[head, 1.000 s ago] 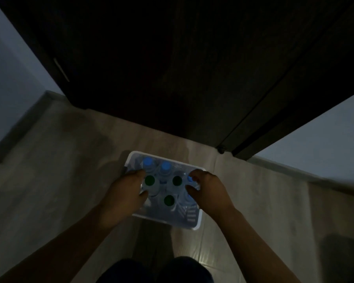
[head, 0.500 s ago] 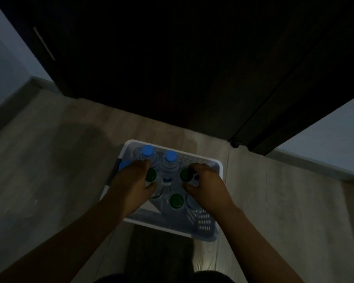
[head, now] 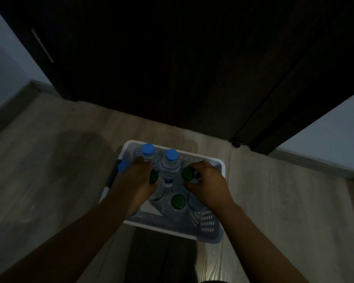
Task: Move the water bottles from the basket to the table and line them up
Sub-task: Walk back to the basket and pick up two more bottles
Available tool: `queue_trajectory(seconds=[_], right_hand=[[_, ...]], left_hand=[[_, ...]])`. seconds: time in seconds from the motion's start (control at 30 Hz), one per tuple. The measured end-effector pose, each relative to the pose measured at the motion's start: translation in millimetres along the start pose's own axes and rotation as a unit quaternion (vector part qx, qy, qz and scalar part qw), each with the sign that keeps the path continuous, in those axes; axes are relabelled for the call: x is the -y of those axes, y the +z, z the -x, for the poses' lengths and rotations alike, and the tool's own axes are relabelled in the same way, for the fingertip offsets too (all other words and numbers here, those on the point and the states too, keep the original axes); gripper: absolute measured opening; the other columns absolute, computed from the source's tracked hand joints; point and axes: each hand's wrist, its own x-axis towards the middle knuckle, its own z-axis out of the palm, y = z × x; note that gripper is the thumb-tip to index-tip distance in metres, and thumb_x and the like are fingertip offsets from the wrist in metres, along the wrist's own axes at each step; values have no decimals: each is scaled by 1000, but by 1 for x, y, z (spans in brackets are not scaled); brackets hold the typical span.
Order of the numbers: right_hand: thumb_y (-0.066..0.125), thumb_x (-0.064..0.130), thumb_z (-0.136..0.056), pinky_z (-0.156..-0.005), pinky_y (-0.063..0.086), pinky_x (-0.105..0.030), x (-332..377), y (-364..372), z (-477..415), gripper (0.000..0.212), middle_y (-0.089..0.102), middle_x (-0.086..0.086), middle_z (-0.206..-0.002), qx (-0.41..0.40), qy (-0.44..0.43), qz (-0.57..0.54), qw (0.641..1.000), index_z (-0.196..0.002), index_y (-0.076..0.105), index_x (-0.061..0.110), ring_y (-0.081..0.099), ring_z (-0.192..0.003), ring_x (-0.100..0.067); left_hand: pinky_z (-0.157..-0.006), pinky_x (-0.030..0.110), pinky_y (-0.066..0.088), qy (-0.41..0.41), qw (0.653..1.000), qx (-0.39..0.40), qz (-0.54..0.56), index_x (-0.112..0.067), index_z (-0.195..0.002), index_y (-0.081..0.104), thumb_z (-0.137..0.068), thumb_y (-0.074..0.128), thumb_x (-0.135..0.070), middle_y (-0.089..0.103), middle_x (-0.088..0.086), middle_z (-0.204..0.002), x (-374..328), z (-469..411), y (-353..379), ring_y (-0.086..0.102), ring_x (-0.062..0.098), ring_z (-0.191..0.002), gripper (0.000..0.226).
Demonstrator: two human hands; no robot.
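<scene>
Left green-capped bottle [head: 154, 177] under left hand [head: 134, 185], right green-capped bottle [head: 187, 173] under right hand [head: 209, 187], blue-capped bottle [head: 123, 166] half hidden, forearms [head: 70, 252] cropped.

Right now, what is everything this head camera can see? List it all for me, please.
White perforated plastic basket: one, on the pale wood-plank floor, centre.
Blue-capped clear plastic bottles: three caps visible, upright, basket's far and left parts.
Green-capped clear plastic bottles: three, upright, basket's middle and near parts.
Dark wooden panelling: beyond the basket, fills the top.
Pale walls: two, far left and right.
Left hand: grips the left green-capped bottle.
Right hand: pinches the right green-capped bottle.
</scene>
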Motion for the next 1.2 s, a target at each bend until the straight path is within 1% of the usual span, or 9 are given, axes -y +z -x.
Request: queue_trajectory(seconds=[0.13, 0.23, 0.37, 0.43, 0.5, 0.6, 0.77, 0.93, 1.2], right_hand=[[76, 26, -76, -66, 40, -17, 0, 1, -2, 31, 56, 3, -108, -13, -8, -14, 1000, -104, 64, 20, 55, -85, -10], [77, 25, -75, -70, 46, -22, 1, 1, 1, 28, 56, 4, -105, -20, -11, -27, 999, -100, 66, 19, 56, -83, -10], [77, 22, -75, -73, 49, -26, 3, -5, 5, 25, 55, 6, -96, -51, -14, -61, 997, -97, 69, 17, 56, -83, -10], [77, 22, -74, -72, 49, -25, 7, -11, 9, 23, 54, 7, -94, -66, -20, -71, 995, -96, 70, 18, 55, -82, -9], [78, 21, -73, -71, 51, -27, 15, -20, 14, 23, 54, 7, -93, -76, -24, -84, 993, -95, 70, 18, 55, -83, -10], [78, 21, -73, -71, 52, -27, 33, -42, 27, 23, 55, 6, -94, -83, -21, -92, 992, -94, 71, 18, 57, -82, -9], [80, 16, -72, -68, 49, -21, 72, -100, 58, 23, 57, 4, -89, -108, -26, -120, 987, -93, 72, 17, 57, -76, -7], [82, 15, -71, -71, 46, -12, 125, -173, 91, 28, 59, 4, -89, -145, -26, -174, 974, -96, 71, 18, 57, -81, -3], [79, 19, -74, -84, 47, -17, 234, -329, 149, 26, 61, 3, -100, -162, -59, -230, 958, -98, 72, 17, 58, -99, -5]], left_hand=[[-83, 28, 41, -18, 1000, -11, -5, -9, -107, 57, -84, 66, -18, 55, 10, -110, -5, -1, -1, 55, 26, -105, 26], [-90, 31, 41, -19, 999, -32, -23, -8, -112, 60, -84, 66, -22, 55, 13, -119, -6, 4, 0, 54, 28, -109, 32], [-75, 17, 37, 5, 999, -41, 25, -17, -87, 61, -84, 66, -20, 55, 5, -98, -6, 13, -10, 56, 21, -95, 7], [-62, 8, 33, 31, 998, -25, 42, -24, -67, 45, -85, 64, -17, 48, -5, -80, -10, 18, -19, 51, 8, -74, 27], [-59, 11, 30, 43, 997, -27, 55, -21, -63, 45, -82, 66, -14, 45, -7, -73, -16, 27, -31, 46, 6, -66, 29], [-69, 19, 30, 50, 994, -68, 67, -5, -82, 63, -78, 70, -11, 48, 0, -85, -27, 44, -54, 51, 16, -81, 10], [-74, 22, 40, 44, 986, -113, 116, -8, -95, 66, -72, 77, -11, 50, -4, -94, -59, 80, -109, 52, 13, -81, 26], [-74, 38, 54, 36, 977, -124, 169, -9, -92, 66, -68, 81, -11, 55, 0, -92, -97, 119, -177, 61, 21, -81, 28], [-64, 9, 42, 81, 975, -153, 140, -13, -88, 67, -69, 80, -26, 59, 0, -86, -171, 185, -317, 56, 8, -74, 26]])
